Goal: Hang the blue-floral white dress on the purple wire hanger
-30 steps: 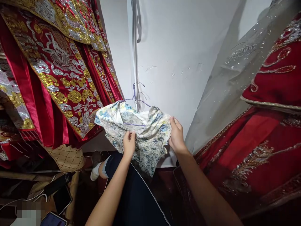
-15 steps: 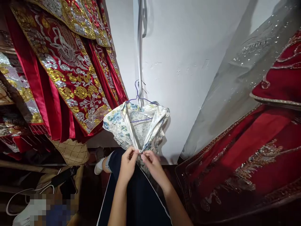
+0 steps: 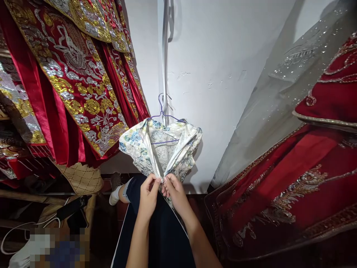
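Head view, looking down: left hand (image 3: 149, 195) and right hand (image 3: 174, 193) side by side, fingertips pinched on the two front edges of a floral brocade garment (image 3: 158, 149), drawn together just below its open neckline. Hung from a thin purple wire hanger (image 3: 164, 115) on a pale strip (image 3: 166, 59) running down the white wall (image 3: 223, 67), between red embroidered robes (image 3: 78, 82) at left and a red beaded gown (image 3: 306, 178) at right, with grey sequinned tulle (image 3: 279, 93) draped above the gown.

Best done, by the look of it, with both edges kept level and the pinch close to the fastening point; pulled gently, so as not to tip the light hanger off its perch or drag one shoulder off the wire. Worth checking the shoulders for an even seat before letting go.

Counted: one floral garment, one hanger, two hands. At least three red gold-and-silver panels overlapping at left, exact number hard to tell. One quilted tan bag (image 3: 80, 178) beneath them, one white sock (image 3: 114, 195) on a foot below, cables and a dark device (image 3: 72, 210) low at left
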Action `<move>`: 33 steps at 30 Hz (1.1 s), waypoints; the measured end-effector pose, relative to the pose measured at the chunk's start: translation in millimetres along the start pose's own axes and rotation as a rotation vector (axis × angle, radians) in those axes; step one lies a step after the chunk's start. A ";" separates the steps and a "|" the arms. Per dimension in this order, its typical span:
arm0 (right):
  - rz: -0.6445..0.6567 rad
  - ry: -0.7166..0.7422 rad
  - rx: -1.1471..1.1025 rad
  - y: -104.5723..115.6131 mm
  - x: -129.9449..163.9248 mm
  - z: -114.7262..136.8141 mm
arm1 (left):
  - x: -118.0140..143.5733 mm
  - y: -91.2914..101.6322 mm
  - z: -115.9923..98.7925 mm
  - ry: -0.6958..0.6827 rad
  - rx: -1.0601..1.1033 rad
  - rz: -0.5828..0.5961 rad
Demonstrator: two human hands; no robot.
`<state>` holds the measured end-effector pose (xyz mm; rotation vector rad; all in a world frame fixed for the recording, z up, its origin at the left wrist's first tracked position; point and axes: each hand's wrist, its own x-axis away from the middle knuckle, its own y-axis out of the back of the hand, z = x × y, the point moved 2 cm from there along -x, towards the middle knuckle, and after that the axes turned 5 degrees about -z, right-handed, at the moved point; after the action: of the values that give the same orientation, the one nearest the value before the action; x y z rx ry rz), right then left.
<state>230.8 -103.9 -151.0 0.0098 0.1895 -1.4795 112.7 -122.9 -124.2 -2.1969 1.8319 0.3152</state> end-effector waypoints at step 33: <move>-0.071 0.244 0.005 2.9 -127.5 165.2 | -54.6 -17.1 9.1 -0.400 -0.891 0.430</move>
<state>243.5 2.1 28.4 0.1906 0.3869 -1.5475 119.7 -66.4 -113.7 -1.8857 2.1209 1.8025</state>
